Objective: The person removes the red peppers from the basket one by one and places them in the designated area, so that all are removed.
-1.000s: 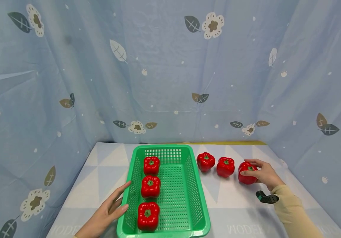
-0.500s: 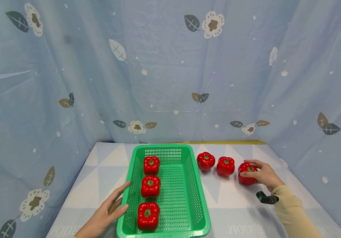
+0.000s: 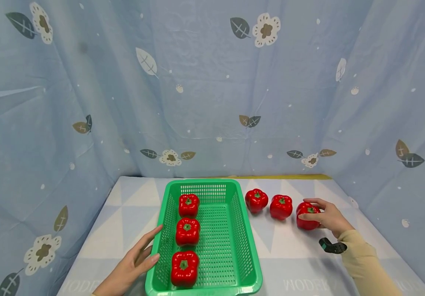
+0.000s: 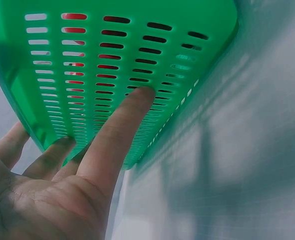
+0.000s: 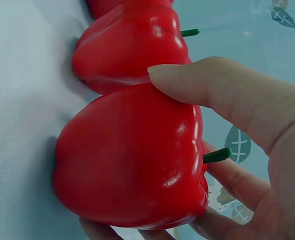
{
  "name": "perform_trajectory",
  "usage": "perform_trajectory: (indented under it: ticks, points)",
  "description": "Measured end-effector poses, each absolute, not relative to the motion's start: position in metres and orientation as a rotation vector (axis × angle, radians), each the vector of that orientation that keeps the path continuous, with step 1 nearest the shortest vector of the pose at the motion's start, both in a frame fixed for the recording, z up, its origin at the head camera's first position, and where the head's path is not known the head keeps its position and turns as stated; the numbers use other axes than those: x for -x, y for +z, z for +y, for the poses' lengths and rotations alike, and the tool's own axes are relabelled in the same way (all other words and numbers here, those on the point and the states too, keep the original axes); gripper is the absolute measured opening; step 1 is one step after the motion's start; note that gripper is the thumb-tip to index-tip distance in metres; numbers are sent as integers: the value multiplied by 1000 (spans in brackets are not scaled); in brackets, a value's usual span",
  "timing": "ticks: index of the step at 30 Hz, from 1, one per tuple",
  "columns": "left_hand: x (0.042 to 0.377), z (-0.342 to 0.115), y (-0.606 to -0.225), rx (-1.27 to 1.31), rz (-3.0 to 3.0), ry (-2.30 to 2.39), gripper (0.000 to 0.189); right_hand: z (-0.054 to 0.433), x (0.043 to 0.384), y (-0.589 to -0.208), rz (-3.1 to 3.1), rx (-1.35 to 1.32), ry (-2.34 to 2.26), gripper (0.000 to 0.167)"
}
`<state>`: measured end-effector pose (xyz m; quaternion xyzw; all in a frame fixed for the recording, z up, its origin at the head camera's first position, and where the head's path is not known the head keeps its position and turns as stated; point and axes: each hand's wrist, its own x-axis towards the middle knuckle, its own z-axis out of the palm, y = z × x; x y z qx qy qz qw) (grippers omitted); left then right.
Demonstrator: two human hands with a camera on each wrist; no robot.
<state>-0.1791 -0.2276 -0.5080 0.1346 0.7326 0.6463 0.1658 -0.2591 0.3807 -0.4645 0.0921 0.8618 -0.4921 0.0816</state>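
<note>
My right hand grips a red bell pepper on the right of the table, thumb on one side and fingers round the other. Up close in the right wrist view, this bell pepper is glossy with a short green stem. My left hand rests its extended fingers against the left side of a green plastic basket. One fingertip lies on the slotted outer wall in the left wrist view. Inside the basket, along its left side, stand three red bell peppers.
Two more red bell peppers, a nearer one and a farther one, stand between the basket and my right hand. A pale patterned cloth covers the table. A blue floral curtain hangs behind and at both sides.
</note>
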Motion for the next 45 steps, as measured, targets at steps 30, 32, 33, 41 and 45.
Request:
perform_trajectory:
  ticks: [30,32,33,41,45]
  points:
    - [178,-227,-507,-404,2107,1834,67,383,257,-464,2612,-239,-1460,89]
    - [178,-227,-507,-400,2107,1832,67,383,256,-463,2629,-220,-1447,89]
    - [179,-227,-507,-397,2105,1832,67,383,255,-462,2640,-211,-1438,89]
    - [179,-227,-508,-385,2103,1833,67,385,253,-452,2676,-188,-1410,89]
    - [179,-227,-508,-389,2100,1833,67,384,250,-446,2694,-159,-1391,89]
